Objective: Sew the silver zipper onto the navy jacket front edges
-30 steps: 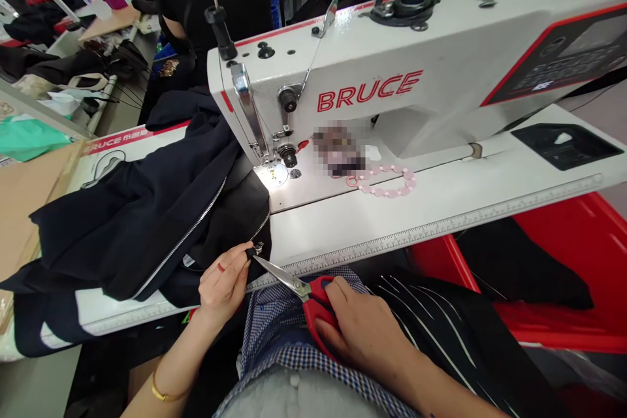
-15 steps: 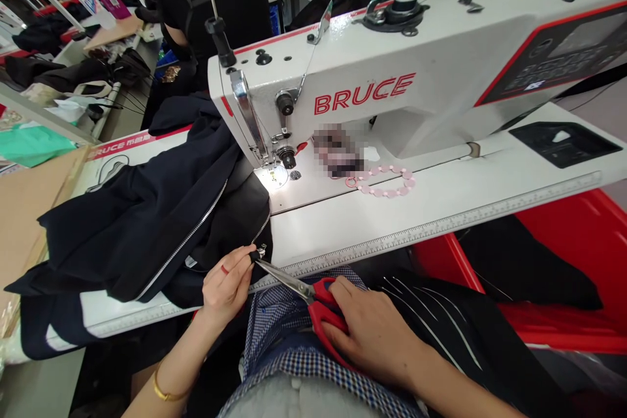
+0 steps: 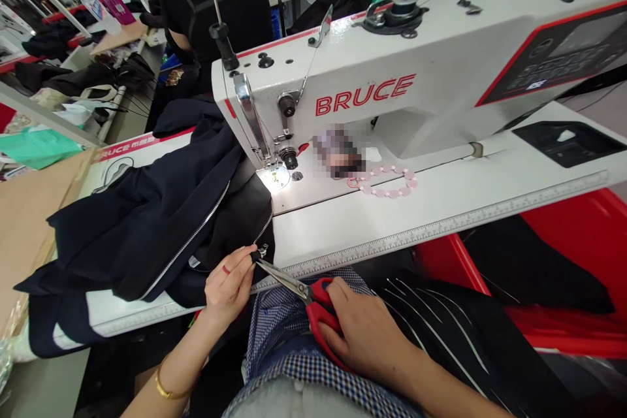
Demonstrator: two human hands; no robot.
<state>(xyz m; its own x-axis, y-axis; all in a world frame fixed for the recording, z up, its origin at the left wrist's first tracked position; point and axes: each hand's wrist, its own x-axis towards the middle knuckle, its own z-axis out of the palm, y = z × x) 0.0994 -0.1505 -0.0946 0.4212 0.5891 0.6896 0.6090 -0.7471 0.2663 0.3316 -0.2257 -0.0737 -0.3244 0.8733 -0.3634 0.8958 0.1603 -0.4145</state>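
Observation:
A dark navy garment with a silver zipper lies over the left of the sewing table, one side under the needle area. My left hand pinches the garment's edge near the zipper's lower end, beside a metal zipper slider. My right hand grips red-handled scissors, fingers in the loops. Their blades point left, tips at the fabric edge close to my left fingertips. Whether the tips touch the cloth is hard to see.
The white sewing machine spans the back, its needle area lit. A pink bead ring lies on the bed. A ruler strip runs along the front edge. Right of my lap stands a red bin with dark cloth. A person sits beyond.
The whole view has shifted slightly. Both hands keep their holds, and the scissors stay at the fabric edge with hardly any motion.

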